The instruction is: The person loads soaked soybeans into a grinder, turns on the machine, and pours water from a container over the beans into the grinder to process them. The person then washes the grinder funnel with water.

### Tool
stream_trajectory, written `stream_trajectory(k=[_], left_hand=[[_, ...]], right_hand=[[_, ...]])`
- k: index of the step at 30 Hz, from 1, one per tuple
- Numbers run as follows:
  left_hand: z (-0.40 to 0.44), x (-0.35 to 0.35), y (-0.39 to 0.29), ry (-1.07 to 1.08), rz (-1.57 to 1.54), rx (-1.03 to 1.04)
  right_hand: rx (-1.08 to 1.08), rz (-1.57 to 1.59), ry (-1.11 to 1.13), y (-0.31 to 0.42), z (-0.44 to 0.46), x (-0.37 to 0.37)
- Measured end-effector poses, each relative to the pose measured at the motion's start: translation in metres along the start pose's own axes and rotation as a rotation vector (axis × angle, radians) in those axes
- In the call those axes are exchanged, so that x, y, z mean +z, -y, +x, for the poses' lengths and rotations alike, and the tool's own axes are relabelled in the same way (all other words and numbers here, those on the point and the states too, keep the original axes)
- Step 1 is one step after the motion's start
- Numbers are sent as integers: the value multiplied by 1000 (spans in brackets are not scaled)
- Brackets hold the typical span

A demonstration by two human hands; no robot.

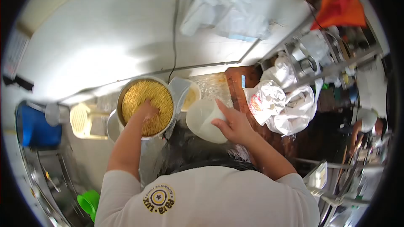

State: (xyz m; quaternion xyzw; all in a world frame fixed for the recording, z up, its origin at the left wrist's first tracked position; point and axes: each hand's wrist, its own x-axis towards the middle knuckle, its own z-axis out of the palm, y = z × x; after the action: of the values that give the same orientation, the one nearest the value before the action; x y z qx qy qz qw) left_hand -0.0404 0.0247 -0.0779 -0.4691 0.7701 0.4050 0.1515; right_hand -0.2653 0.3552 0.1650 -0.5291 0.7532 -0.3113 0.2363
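Note:
My left hand (148, 111) reaches down into a large round metal pot (118, 108) full of small yellow grains (136, 94). Its fingertips are sunk in the grains and blurred, so what they hold, if anything, does not show. My right hand (231, 122) grips the edge of a translucent white plastic bowl (200, 120), tilted in front of my body, with the thumb on the near side. Between the pot and the bowl are a clear plastic sheet or container (180, 88) and a pale tub (194, 94) with yellowish contents.
White sacks (269, 96) lie to the right on a reddish-brown surface. A cream plastic stool (80, 120) and a blue bin (40, 125) stand to the left. Metal shelving (345, 69) runs along the right, and another person (364, 122) is at the far right.

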Motion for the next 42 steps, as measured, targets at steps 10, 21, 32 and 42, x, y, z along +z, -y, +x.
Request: stream_trajectory(k=[10, 21, 32, 42], left_hand=[[20, 28, -42, -344, 676, 167], [35, 123, -237, -133, 505, 799], [-25, 160, -244, 317, 578, 1119], [-100, 186, -191, 582, 700, 1208]], right_hand=[[455, 63, -414, -117, -96, 24], [596, 97, -329, -103, -153, 38], [543, -32, -383, -41, -133, 71], [252, -303, -18, 72, 43, 144]])
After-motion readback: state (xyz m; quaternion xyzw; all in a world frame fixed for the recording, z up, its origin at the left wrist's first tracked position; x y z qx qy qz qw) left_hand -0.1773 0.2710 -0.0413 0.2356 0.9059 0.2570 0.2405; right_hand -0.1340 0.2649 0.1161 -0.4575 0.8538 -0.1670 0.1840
